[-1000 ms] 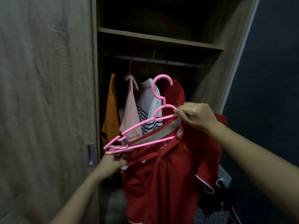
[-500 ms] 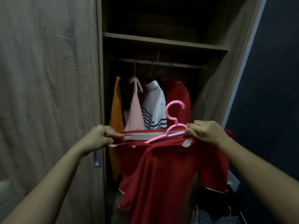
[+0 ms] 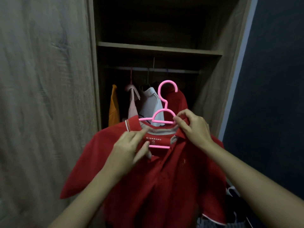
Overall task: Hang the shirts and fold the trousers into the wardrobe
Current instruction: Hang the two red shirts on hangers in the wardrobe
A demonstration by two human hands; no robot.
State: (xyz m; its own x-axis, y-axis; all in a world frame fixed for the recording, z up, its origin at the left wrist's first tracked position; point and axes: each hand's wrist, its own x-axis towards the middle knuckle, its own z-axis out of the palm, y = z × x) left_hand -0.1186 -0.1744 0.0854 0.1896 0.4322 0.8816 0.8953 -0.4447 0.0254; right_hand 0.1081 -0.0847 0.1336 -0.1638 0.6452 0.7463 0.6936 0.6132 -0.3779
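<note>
Head view: red polo shirt (image 3: 164, 181) held up in front of the open wardrobe (image 3: 218, 83), front side towards the camera, sleeves spread and drooping. Pink hanger (image 3: 163, 110) is inside the shirt: its lower bar shows through the neck opening just under the "GIORDANO" neck label (image 3: 153, 138), and its arms run under the collar. The hook stands upright above the collar, below the rail (image 3: 181, 71) and not on it. Left hand (image 3: 130, 148) pinches the shirt fabric at the front of the neck opening, thumb below and fingers on the collar edge. Right hand (image 3: 194, 127) grips the right side of the collar together with the hanger's right arm, fingertips curled over both. On the rail behind hang an orange shirt (image 3: 114, 109), a pale pink shirt (image 3: 133, 102), a white shirt (image 3: 152, 104) and another red shirt (image 3: 177, 101). One shelf (image 3: 158, 48) sits above the rail. Wood-grain door (image 3: 46, 96) to the left, dark wall (image 3: 271, 79) to the right.
</note>
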